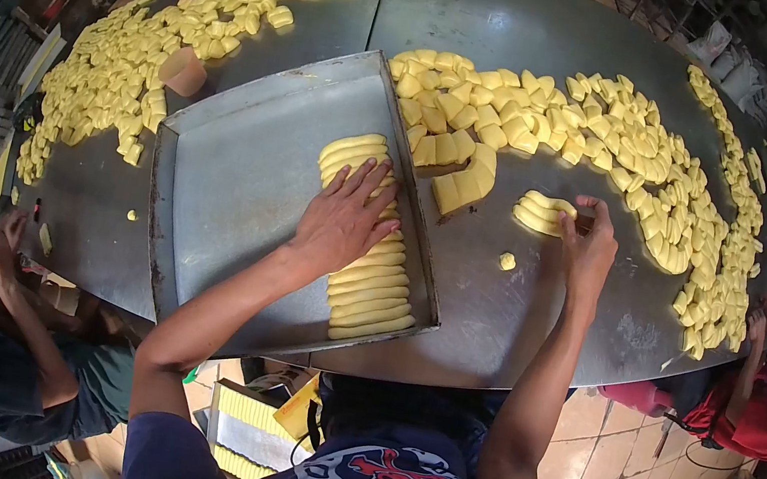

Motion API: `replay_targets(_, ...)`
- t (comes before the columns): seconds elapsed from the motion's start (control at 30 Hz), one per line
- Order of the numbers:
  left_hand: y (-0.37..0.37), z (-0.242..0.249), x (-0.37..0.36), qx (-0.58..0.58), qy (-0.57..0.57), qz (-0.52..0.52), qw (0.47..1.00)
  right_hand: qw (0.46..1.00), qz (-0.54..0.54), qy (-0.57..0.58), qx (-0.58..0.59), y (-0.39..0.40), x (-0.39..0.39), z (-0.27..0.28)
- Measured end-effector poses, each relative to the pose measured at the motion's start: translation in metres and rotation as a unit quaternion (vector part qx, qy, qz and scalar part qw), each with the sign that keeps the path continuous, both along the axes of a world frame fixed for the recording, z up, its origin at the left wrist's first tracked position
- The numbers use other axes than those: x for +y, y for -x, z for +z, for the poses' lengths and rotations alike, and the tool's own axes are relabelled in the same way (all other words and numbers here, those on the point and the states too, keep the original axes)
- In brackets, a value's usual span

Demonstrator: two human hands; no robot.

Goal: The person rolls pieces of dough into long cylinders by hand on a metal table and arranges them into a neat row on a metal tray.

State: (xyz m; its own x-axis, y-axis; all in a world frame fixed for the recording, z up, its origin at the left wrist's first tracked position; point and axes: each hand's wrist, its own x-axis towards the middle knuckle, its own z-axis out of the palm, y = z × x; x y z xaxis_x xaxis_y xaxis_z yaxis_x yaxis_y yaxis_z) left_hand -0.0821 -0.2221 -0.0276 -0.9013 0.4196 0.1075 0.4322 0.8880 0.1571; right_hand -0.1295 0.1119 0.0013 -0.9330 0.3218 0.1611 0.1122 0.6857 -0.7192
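Two hands busy, I see: left hand (343, 218) lies flat, fingers spread, on the dough-piece row (367, 267) along the metal tray's (230, 184) right wall, prob. steadying it, w/ right hand (588, 248) pinched narrow on a small dough stack (540, 213) on the steel table (540, 32).

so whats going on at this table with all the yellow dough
A person presses their left hand flat on a row of yellow dough pieces lined along the right side of a metal tray. Their right hand touches a small stack of dough pieces on the steel table. Loose dough heaps cover the table; other people work around it.
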Motion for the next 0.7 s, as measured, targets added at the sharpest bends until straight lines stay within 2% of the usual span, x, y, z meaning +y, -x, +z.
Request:
replay_targets(0.23, -0.002, -0.005, -0.003, 0.016, -0.033, 0.000, 0.999, 0.999, 0.033, -0.002, -0.027, 0.009, 0.004, -0.002)
replay_targets(0.4, 0.002, 0.006, -0.009, -0.011, -0.072, -0.015, 0.997, 0.993, 0.093, 0.064, -0.022, 0.012, -0.022, 0.059)
replay_targets(0.47, 0.006, 0.021, -0.012, -0.032, -0.260, 0.020, 0.965, 0.985, 0.169, 0.021, 0.024, 0.014, -0.046, 0.093)
replay_targets(0.5, 0.010, 0.023, -0.014, -0.035, -0.258, 0.020, 0.965, 0.985, 0.169, 0.023, 0.022, 0.018, -0.057, 0.102)
replay_targets(0.53, 0.015, 0.026, -0.017, -0.114, -0.423, 0.049, 0.898, 0.973, 0.221, 0.019, 0.059, 0.023, -0.067, 0.110)
replay_targets(0.57, 0.021, 0.029, -0.019, -0.187, -0.572, 0.075, 0.795, 0.957, 0.273, 0.013, 0.096, 0.029, -0.078, 0.116)
replay_targets(0.6, 0.027, 0.034, -0.021, -0.215, -0.604, 0.103, 0.761, 0.957, 0.274, 0.013, 0.096, 0.035, -0.090, 0.120)
replay_targets(0.63, 0.028, 0.042, -0.020, -0.213, -0.605, 0.105, 0.760, 0.943, 0.319, 0.045, 0.089, 0.041, -0.104, 0.124)
replay_targets(0.7, 0.030, 0.059, -0.020, -0.279, -0.735, 0.173, 0.593, 0.923, 0.367, 0.080, 0.083, 0.049, -0.132, 0.125)
